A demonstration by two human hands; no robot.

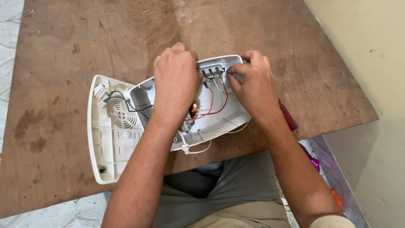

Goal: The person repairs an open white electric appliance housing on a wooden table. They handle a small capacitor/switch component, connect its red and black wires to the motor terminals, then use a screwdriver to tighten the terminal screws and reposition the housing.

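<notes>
Nearest to me are my lap in grey and tan clothing and my two bare forearms reaching out over a worn brown wooden board (pixel 76 55). A white cord (pixel 198 150) curls off the board's near edge. On the board lies an opened white plastic casing in two halves. The flat half (pixel 112 135), with a round vent grille, lies at my left. The deeper shell (pixel 215 116) is tipped up beside it and overlaps it, showing red wires (pixel 215 103), black wires, a small copper-wound part (pixel 193 110) and a row of dark switches (pixel 213 71) near its far rim. My left hand (pixel 176 82) curls over the shell's middle, fingers bent down inside it; I cannot tell whether they grasp anything. My right hand (pixel 251 82) sits at the shell's far right corner, fingertips pinched together just beside the switches, touching the rim there. A red tool handle (pixel 288 117) pokes out from under my right wrist. Beyond the board are a pale wall at right and a light floor at left
</notes>
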